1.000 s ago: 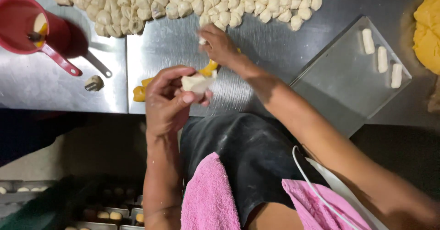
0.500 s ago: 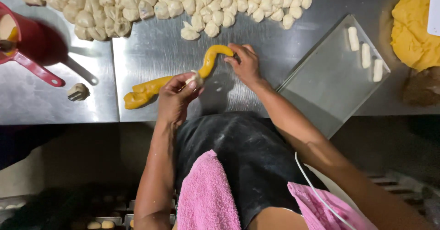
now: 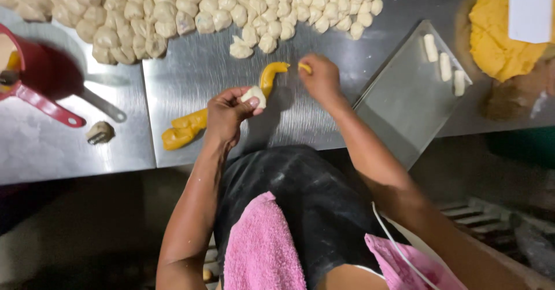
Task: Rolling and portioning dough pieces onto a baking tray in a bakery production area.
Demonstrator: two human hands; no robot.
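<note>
steel desk (image 3: pixel 191 76) here, dusty with flour. left hand (image 3: pixel 226 116) is curled round a small pale dough lump (image 3: pixel 253 95); right hand (image 3: pixel 321 79) pinches a bit off the long soft yellow filling rope (image 3: pixel 191 125). looks squishy and tears easily, so grip lightly near the end. plain white card (image 3: pixel 531 9) sits on the yellow mound (image 3: pixel 491 41), far right.

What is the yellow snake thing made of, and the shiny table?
The yellow rope looks like soft dough or filling: matte, lumpy, and bent. The right hand pinches a bit off it. The table looks like stainless steel: grey, brushed and reflective.
</note>
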